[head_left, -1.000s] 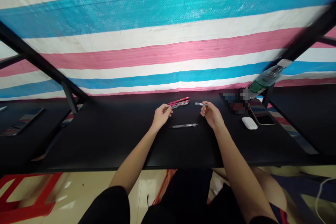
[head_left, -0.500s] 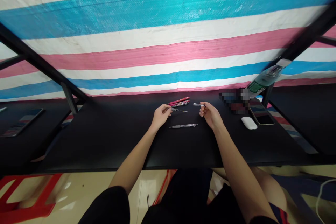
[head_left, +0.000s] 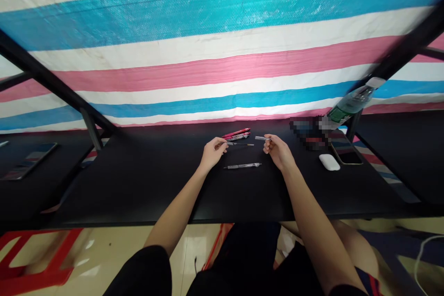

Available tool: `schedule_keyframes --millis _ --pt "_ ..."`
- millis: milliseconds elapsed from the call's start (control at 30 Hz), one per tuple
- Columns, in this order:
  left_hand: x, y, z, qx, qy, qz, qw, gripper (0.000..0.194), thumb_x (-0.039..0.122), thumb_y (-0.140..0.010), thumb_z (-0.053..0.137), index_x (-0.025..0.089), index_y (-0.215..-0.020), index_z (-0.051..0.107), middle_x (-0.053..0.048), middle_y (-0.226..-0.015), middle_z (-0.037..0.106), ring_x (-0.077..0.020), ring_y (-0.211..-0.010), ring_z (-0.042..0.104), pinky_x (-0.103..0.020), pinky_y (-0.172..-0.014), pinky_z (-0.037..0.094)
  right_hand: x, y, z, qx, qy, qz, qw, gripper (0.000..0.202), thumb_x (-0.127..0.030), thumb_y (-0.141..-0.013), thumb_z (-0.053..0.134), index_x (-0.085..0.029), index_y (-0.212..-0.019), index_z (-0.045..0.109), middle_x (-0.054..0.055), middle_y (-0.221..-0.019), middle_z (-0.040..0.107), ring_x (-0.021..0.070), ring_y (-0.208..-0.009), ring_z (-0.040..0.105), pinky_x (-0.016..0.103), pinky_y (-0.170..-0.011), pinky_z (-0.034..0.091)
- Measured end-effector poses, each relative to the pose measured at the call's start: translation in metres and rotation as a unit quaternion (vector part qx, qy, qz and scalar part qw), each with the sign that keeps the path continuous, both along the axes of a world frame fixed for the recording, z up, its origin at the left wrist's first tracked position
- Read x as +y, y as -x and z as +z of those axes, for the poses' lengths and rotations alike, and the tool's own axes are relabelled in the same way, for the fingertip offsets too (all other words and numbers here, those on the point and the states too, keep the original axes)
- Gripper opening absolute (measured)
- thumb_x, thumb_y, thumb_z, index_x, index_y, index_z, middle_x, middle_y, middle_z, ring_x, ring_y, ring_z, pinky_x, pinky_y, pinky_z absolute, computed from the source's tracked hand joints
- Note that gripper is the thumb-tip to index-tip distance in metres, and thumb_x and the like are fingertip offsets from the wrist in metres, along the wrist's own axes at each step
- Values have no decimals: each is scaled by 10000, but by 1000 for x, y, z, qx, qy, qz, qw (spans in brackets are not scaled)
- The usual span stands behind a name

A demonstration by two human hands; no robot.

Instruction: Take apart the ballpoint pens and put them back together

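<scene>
Over the black table, my left hand is closed in a pinch on a thin pen refill, whose slim length points right. Opposite it, my right hand pinches a clear pen barrel that points left. A gap separates the refill's end from the barrel. Between my forearms lies a clear and grey pen on the table. Just behind the refill rest a red pen and a clear pen, side by side; the left hand partly covers their near ends.
A white earphone case and a phone lie to the right on the black table. Behind them a plastic bottle leans near a blurred patch. A striped sheet hangs at the back, between black metal bars.
The refill in my left hand has swung slightly upward and its end reaches further right, nearer the barrel. My right hand holds almost still.
</scene>
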State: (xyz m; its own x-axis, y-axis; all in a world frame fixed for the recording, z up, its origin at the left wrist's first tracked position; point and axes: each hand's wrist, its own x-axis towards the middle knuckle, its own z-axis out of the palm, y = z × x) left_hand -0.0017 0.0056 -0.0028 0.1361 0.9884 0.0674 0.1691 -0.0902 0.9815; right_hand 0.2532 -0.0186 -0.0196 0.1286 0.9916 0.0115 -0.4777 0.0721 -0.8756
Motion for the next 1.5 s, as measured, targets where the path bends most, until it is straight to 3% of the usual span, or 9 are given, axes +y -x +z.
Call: schedule_keyframes --millis 267,767,1167,1300,1500 --pt "0 2 4 13 -18 -1 1000 139 261 -811 621 162 -897 665 -59 -794 715 -152 -681 651 -275 -664 499 0 0 1 5 -2 -4 1000 205 -378 -765 708 -207 -877 704 -12 -644 523 114 -578 476 245 -481 384" --pt "1 4 7 -1 -37 9 999 199 337 -804 646 163 -896 676 -68 -773 727 -185 -732 681 -277 -634 508 0 0 1 -8 -5 -2 1000 209 -382 -763 704 -211 -884 701 -11 -646 513 117 -574 467 250 -484 385" --pt "2 8 6 39 -73 43 996 160 334 -823 623 182 -851 663 -27 -713 688 -161 -687 647 -274 -659 492 -1 1 3 -2 -4 1 1000 224 -396 -746 725 -214 -874 700 -14 -644 513 118 -574 464 250 -482 387" --pt "2 6 6 -4 -48 41 998 158 318 -798 646 179 -872 655 -36 -756 693 -167 -729 655 -271 -651 489 -1 0 1 -17 -12 4 1000 226 -398 -769 705 -213 -898 687 -16 -651 518 119 -570 491 260 -487 406" --pt "2 0 4 -120 49 35 991 167 244 -726 681 164 -835 584 -49 -796 700 -150 -729 646 -247 -606 456 -2 2 1 -46 -15 15 999 239 -382 -766 729 -204 -922 698 1 -687 592 124 -605 555 254 -504 453"
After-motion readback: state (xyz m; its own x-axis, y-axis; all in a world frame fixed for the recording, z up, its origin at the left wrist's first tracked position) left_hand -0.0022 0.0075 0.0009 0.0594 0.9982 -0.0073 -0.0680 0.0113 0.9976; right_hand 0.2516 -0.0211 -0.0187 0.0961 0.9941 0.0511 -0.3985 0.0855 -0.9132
